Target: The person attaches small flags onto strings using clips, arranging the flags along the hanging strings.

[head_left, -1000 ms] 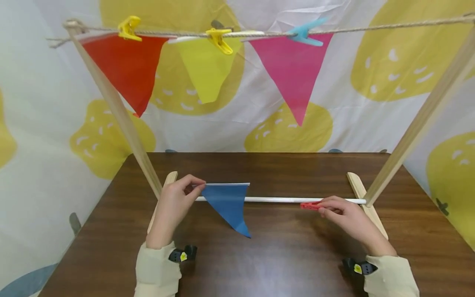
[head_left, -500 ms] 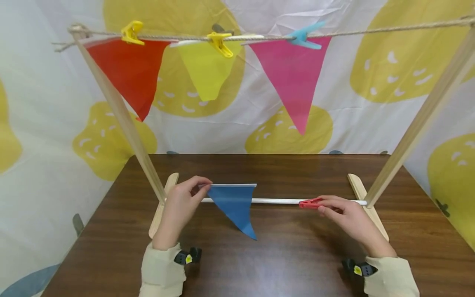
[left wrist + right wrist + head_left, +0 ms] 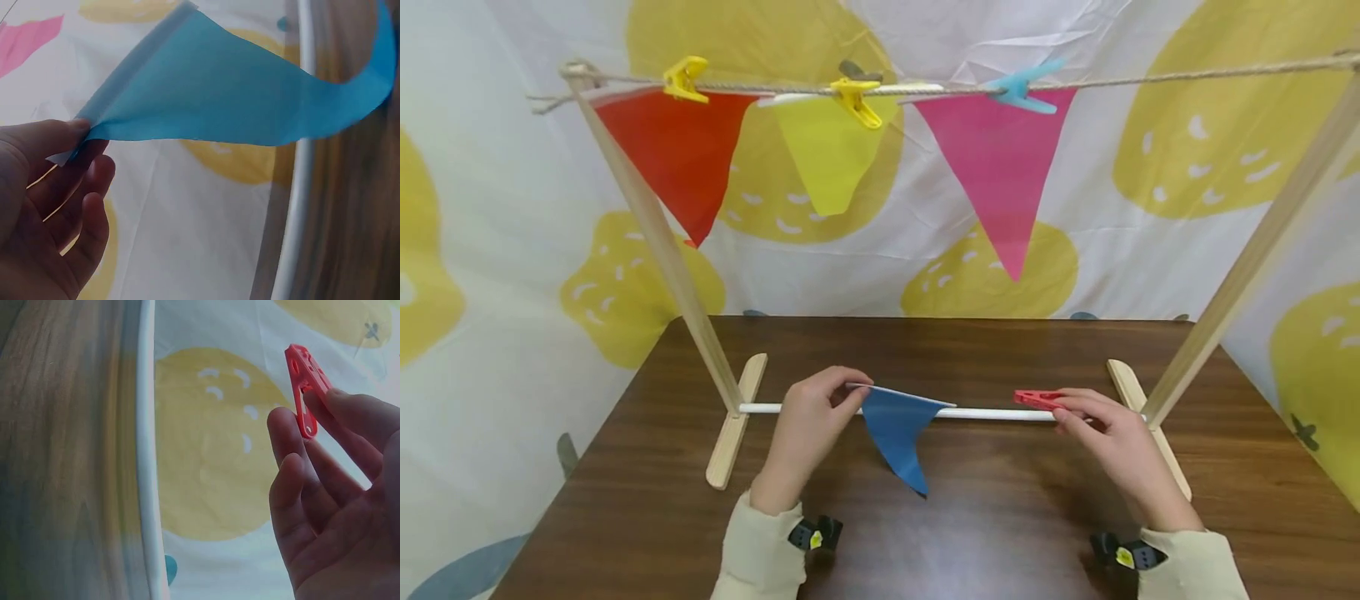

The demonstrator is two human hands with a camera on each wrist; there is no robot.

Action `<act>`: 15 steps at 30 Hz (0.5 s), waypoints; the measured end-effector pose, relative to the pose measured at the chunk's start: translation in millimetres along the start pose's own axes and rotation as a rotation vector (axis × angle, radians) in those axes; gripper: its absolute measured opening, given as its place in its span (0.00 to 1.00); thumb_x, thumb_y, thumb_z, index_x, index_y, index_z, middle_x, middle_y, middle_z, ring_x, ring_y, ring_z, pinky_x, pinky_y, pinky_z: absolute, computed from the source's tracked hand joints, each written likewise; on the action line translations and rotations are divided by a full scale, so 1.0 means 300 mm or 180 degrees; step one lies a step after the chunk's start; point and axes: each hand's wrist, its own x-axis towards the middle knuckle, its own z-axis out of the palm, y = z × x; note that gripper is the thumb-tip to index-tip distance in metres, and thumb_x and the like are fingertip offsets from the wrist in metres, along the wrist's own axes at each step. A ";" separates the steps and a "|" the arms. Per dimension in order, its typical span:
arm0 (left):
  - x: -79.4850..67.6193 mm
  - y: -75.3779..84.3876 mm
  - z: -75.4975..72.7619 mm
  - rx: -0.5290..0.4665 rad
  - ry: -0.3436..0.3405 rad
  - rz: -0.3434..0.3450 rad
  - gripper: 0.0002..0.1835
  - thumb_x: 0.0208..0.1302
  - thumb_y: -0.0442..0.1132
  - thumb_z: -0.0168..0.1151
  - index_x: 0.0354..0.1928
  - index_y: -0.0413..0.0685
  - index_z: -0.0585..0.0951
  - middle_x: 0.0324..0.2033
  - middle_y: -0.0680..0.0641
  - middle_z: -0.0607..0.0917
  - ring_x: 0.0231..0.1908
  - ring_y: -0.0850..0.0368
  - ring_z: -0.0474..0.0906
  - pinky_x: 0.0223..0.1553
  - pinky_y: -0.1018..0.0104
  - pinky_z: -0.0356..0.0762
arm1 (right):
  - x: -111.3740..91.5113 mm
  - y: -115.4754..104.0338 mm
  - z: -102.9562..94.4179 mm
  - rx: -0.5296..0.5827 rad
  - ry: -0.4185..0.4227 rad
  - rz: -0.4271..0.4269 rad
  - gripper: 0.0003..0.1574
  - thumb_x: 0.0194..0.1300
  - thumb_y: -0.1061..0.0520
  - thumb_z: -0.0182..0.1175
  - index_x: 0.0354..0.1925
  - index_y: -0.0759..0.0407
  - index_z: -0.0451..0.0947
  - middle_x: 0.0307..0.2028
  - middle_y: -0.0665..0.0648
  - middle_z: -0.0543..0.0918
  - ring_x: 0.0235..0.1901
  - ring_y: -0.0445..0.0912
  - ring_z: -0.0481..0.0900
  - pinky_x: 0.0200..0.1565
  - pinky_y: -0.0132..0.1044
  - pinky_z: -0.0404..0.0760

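Observation:
A blue pennant point(image 3: 897, 429) with a white strip along its top edge hangs above the table in the head view. My left hand point(image 3: 822, 417) pinches one end of that strip between thumb and fingers; its pointed tip curls in the left wrist view. A red clothespin point(image 3: 1036, 400) is pinched by my right hand point(image 3: 1108, 429), off to the right and apart from the pennant. Overhead, a rope point(image 3: 1120, 82) carries a red pennant point(image 3: 681, 150) and a yellow pennant point(image 3: 829, 154), each with a yellow clothespin, and a pink pennant point(image 3: 1003, 167) with a light blue clothespin point(image 3: 1024, 86).
Two wooden posts, the left post point(image 3: 658, 242) and the right post point(image 3: 1255, 250), stand on flat wooden feet and hold up the rope. A white rod point(image 3: 992, 414) joins them low over the brown table point(image 3: 985, 533). A patterned curtain point(image 3: 842, 275) hangs behind.
My left hand has moved right with the blue pennant, whose strip now slants down to the right. The right hand has lifted the red clothespin slightly.

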 end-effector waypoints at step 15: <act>-0.010 0.096 0.138 0.0144 -0.0325 0.0319 0.05 0.55 0.44 0.63 0.35 0.59 0.82 0.30 0.62 0.81 0.27 0.70 0.73 0.29 0.75 0.71 | 0.005 -0.023 -0.080 -0.0252 0.0143 -0.0050 0.11 0.60 0.52 0.57 0.41 0.53 0.79 0.37 0.50 0.79 0.30 0.38 0.75 0.29 0.27 0.71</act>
